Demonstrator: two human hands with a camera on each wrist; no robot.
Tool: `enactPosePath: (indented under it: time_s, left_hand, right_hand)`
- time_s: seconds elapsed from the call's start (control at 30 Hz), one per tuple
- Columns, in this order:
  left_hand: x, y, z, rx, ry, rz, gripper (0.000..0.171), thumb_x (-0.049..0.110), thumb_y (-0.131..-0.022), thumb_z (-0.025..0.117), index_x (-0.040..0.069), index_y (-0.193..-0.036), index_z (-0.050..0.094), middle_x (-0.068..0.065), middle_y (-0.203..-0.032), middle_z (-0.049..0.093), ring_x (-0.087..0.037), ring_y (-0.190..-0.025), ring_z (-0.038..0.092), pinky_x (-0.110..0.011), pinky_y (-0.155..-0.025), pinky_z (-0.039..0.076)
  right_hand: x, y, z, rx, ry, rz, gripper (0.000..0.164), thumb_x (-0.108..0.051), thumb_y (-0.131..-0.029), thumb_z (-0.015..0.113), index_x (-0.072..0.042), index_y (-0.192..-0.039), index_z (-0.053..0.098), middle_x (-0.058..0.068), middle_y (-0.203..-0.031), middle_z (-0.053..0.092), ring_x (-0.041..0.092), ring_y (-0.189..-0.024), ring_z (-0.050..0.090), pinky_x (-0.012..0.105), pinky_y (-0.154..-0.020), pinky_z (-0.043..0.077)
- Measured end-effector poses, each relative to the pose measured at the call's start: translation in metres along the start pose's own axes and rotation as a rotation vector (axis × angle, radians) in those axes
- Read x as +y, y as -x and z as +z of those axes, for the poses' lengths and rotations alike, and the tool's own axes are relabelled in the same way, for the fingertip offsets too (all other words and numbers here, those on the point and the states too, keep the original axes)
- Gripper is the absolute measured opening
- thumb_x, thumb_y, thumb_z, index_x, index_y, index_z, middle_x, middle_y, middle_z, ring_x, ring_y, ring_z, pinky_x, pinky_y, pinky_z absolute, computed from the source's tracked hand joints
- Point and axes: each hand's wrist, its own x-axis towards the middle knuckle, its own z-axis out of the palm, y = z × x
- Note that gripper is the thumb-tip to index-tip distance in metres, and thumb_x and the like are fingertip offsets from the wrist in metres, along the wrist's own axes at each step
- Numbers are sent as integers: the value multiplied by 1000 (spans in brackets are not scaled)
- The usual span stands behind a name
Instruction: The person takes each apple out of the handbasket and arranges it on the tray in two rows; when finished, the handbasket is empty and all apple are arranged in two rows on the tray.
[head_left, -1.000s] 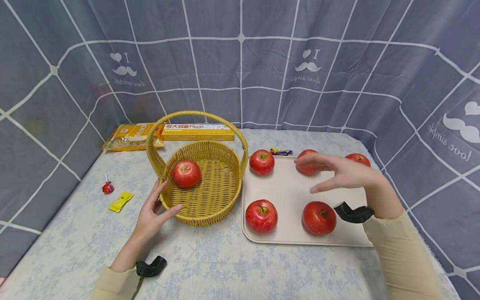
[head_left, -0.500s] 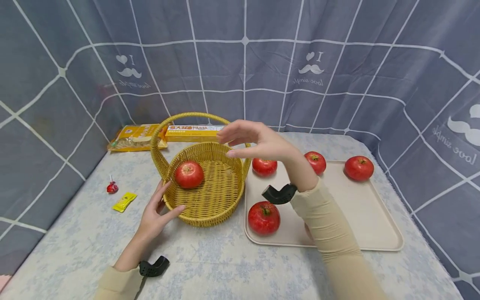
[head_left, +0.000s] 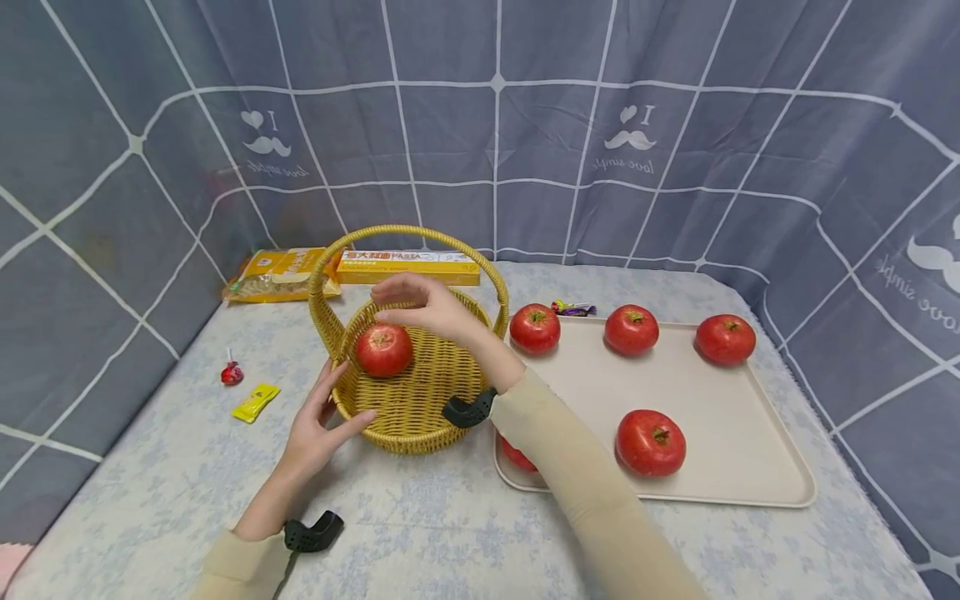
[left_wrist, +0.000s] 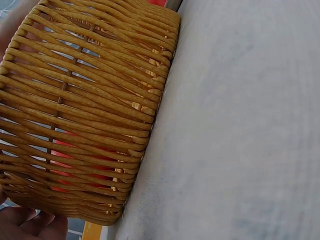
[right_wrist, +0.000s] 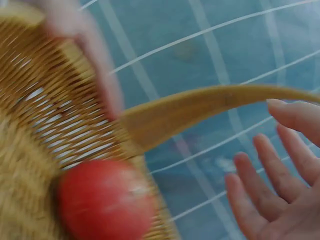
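Note:
A round yellow wicker basket [head_left: 412, 445] with a tall arched handle holds one red apple [head_left: 384, 353] at its left side. My left hand [head_left: 311, 433] holds the basket at its left rim, thumb over the front edge. In the left wrist view its bent fingers [left_wrist: 37, 225] lie against the woven side. My right hand [head_left: 435, 310] hovers over the basket, above and just right of the apple, fingers apart and holding nothing. In the right wrist view the same hand [right_wrist: 280, 192] shows spread fingers near the handle [right_wrist: 200, 107].
A beige tray [head_left: 727, 450] on the right bears several apples; my right sleeve partly covers one at its front left. Behind the basket lie a pasta box [head_left: 405, 271] and a yellow food bag [head_left: 281, 275]. A lollipop [head_left: 232, 372] and yellow packet [head_left: 256, 403] lie left.
My right hand has swept left from above the tray to over the basket, with nothing in it. The left hand stays at the basket's rim. The view has shifted slightly.

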Motion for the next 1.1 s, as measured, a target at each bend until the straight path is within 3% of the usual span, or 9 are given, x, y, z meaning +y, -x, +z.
enactPosePath:
  time_s: [0.07, 0.27, 0.47, 0.6, 0.77, 0.87, 1.0, 1.1]
  left_hand:
    - [1, 0, 0, -2, -3, 2, 77, 13, -85, 71, 11, -149, 27, -5, -157, 1, -31, -141, 9, -55, -106, 22]
    - [1, 0, 0, -6, -5, 10, 77, 13, -85, 70, 13, -149, 28, -4, -156, 1, -31, -141, 10, -54, -106, 23]
    - [1, 1, -1, -15, -1, 16, 77, 12, -86, 70, 15, -149, 26, -5, -157, -1, -33, -140, 9, -55, -106, 22]
    - [1, 1, -1, -17, -2, 17, 78, 12, -85, 70, 15, -150, 26, -3, -157, -1, -32, -141, 9, -55, -106, 22]
    - [1, 1, 0, -20, 1, 22, 77, 11, -85, 70, 14, -149, 26, -2, -156, -1, -32, -141, 8, -56, -106, 22]
    - [1, 1, -1, -20, 1, 23, 77, 11, -85, 70, 13, -149, 27, -3, -156, -1, -32, -141, 8, -56, -106, 22]
    - [1, 1, -1, -18, -3, 21, 77, 11, -85, 70, 12, -149, 27, -3, -156, 0, -32, -141, 9, -55, -106, 23]
    - [2, 1, -1, -16, -4, 20, 77, 11, -85, 70, 13, -149, 27, -3, -157, 0, -32, -141, 9, -55, -106, 22]
  right_hand:
    - [11, -4, 6, 24, 36, 52, 38, -14, -86, 69, -4, -121, 59, 10, -123, 59, 16, -115, 54, 26, -93, 43]
    - [35, -9, 18, -2, 121, 126, 46, -19, -84, 71, -6, -127, 57, 8, -132, 54, 23, -125, 45, 41, -101, 38]
    - [49, -7, 21, -80, 245, 226, 65, -29, -81, 74, -21, -140, 47, -5, -141, 44, 16, -125, 44, 34, -96, 41]
    - [57, -6, 21, -144, 318, 241, 72, -30, -82, 73, -23, -145, 39, -1, -144, 39, 17, -126, 42, 33, -97, 40]
    - [60, -6, 23, -172, 465, 258, 70, -34, -82, 72, -24, -144, 41, 8, -142, 33, 23, -126, 36, 39, -99, 37]
    - [59, -5, 25, -185, 456, 273, 67, -34, -82, 72, -23, -141, 44, 8, -141, 31, 23, -124, 37, 38, -98, 38]
    - [61, -3, 26, -204, 364, 244, 63, -28, -82, 73, -16, -136, 44, 6, -136, 40, 18, -116, 46, 30, -92, 42]
    - [62, -3, 26, -215, 369, 233, 63, -28, -82, 73, -15, -135, 43, 5, -130, 44, 15, -111, 49, 26, -89, 43]
